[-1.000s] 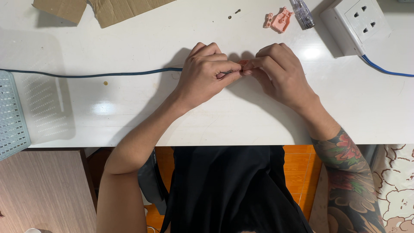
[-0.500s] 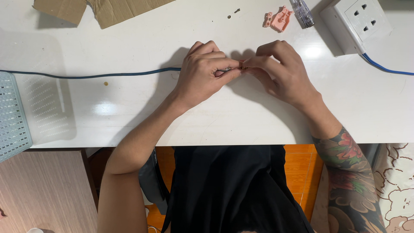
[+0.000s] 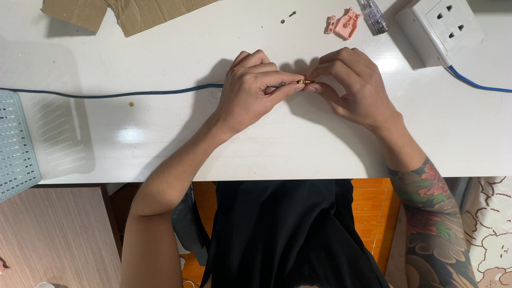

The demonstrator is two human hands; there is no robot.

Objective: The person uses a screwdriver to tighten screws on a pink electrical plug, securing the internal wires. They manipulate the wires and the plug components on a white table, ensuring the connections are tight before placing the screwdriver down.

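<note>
A pale perforated basket [image 3: 16, 144] sits at the far left edge of the white counter [image 3: 160, 53], with torn cardboard [image 3: 122, 13] above it. A dark blue cable [image 3: 117, 94] runs rightward across the counter into the left hand [image 3: 250, 90], whose fingers are curled narrowly around the cable's end. Between the two hands, just above the counter, a small brass terminal [image 3: 305, 81] is pinched by the fingertips of the right hand [image 3: 354, 88]. Farther right lie a pink plastic part [image 3: 344, 24], a clear-handled screwdriver [image 3: 372, 9] and a white socket block [image 3: 442, 26].
</note>
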